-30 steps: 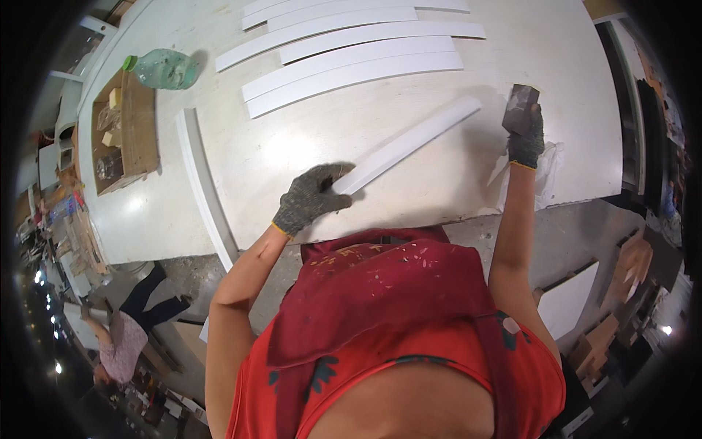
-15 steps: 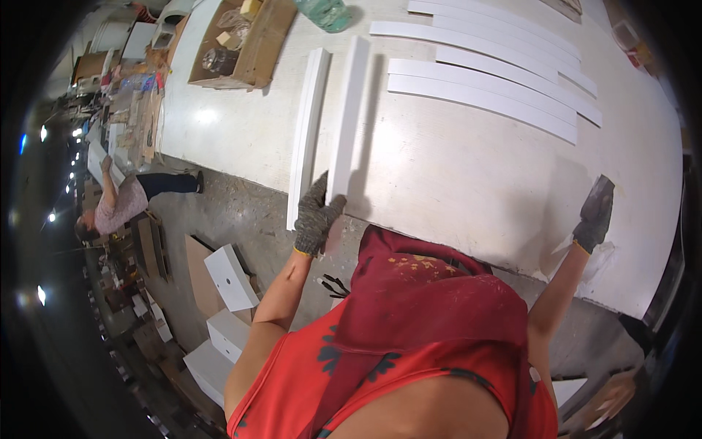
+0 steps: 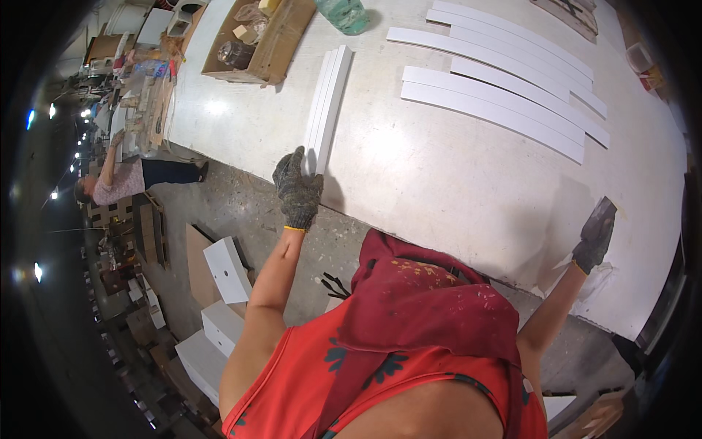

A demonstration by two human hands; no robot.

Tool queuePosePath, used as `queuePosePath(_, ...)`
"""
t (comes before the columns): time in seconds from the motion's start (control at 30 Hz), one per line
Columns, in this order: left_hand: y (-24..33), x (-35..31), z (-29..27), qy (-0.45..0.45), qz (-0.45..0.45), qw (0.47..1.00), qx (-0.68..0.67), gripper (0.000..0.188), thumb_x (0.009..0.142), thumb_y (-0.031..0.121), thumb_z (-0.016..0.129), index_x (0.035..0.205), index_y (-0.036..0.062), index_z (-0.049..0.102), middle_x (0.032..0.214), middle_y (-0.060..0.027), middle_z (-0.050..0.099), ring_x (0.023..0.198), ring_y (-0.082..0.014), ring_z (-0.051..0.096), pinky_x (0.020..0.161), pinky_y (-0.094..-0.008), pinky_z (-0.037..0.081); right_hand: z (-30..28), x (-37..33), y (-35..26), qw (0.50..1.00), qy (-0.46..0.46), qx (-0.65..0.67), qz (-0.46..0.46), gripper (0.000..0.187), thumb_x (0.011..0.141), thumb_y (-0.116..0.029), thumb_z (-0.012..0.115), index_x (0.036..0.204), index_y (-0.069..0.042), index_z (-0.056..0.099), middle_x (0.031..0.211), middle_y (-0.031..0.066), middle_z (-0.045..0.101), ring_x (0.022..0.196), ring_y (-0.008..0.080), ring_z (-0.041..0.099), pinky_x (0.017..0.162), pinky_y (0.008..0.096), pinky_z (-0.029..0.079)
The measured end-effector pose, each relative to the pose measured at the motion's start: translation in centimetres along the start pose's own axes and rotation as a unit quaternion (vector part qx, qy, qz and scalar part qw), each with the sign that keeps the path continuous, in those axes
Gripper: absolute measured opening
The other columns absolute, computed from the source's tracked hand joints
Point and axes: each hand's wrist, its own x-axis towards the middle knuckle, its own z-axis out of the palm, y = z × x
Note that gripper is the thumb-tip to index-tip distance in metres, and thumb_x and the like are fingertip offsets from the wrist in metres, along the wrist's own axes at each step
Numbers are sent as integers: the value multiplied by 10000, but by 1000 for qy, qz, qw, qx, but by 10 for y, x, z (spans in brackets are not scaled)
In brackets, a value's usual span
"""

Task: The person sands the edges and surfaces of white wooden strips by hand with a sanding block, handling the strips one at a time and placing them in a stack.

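Observation:
White strips (image 3: 329, 102) lie side by side on the table, pointing away from me. At their near end is my left hand (image 3: 298, 190) in a dark knit glove. Its fingers are spread, one stretched along the strips' left side and the thumb by their end. My right hand (image 3: 596, 238), also gloved, rests far to the right, closed around a flat dark blade that looks like a putty knife (image 3: 605, 211). Its handle is hidden in the glove. Several more white strips (image 3: 497, 110) lie crosswise in a staggered group beyond.
The pale table (image 3: 439, 183) has white smears by my right hand. On its far side are a cardboard box (image 3: 274, 55) of odds and ends and a greenish clear container (image 3: 344, 14). Left, a person (image 3: 121, 183) stands beyond white boxes (image 3: 228, 269) on the floor.
The strip by my left hand has come down against the one beside it, closing the gap. My left hand has shifted slightly left and its fingers have spread. The right hand stays put.

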Motion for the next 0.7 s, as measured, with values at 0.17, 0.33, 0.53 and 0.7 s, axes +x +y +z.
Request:
queuePosePath(0.17,-14,8,14,-3,4,1000,21,903,681,172,851,1475,43,442,1420,-224,512,1346,-400,435,1137,-483,357,1,7,1,996,-37,68,33,620,1042,-374,510,1527,-14,373,1550,121,424,1436,258,385,1186,382,274)
queuePosePath(0.33,71,39,21,1,144,979,-146,851,748,61,806,1505,64,418,1511,-181,450,1396,-336,423,1156,-428,355,6,61,36,972,-76,211,77,590,1028,-335,546,1502,-12,408,1435,101,537,1310,216,503,1103,335,375)
queuePosePath(0.53,161,97,104,-125,-91,944,-292,896,810,183,818,1551,59,331,1474,-173,509,1198,-276,580,1014,-368,487,100,55,13,982,-27,144,120,530,934,-346,714,1355,-41,609,1268,45,660,1101,179,634,960,311,484)
queuePosePath(0.7,149,95,126,-127,-61,923,-357,881,808,164,800,1538,13,330,1389,-190,553,1110,-256,625,974,-346,526,102,50,9,986,8,80,145,540,891,-409,746,1310,-85,642,1219,21,672,1080,167,629,946,328,488)
